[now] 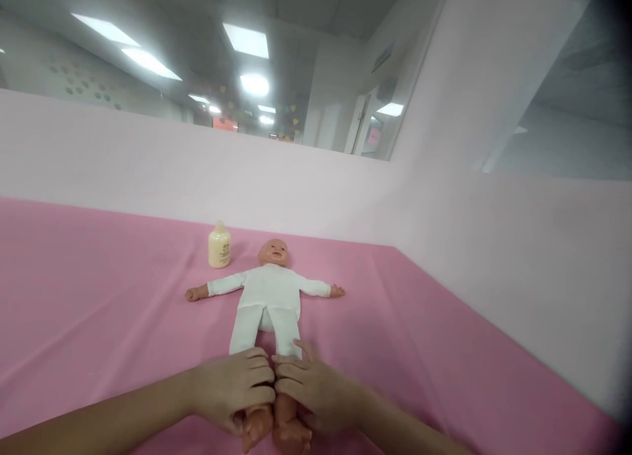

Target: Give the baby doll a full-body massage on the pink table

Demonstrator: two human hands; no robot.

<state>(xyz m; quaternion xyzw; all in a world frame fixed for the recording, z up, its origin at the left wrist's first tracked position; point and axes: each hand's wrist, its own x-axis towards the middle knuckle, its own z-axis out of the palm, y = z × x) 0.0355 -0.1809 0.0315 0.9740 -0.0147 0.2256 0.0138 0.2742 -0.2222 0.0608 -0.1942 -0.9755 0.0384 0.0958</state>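
A doll (269, 294) in white clothes lies face up on the pink cloth (99, 310), arms spread, head pointing away. The left hand (234, 386) and right hand (316, 392) each curl closed around one of its lower legs, fingertips meeting between them; the feet seem to poke out below. A cream bottle (219, 245) stands near the doll's head.

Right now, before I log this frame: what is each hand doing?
Left hand: closed around the doll's ankle on its side.
Right hand: closed around the doll's other ankle.
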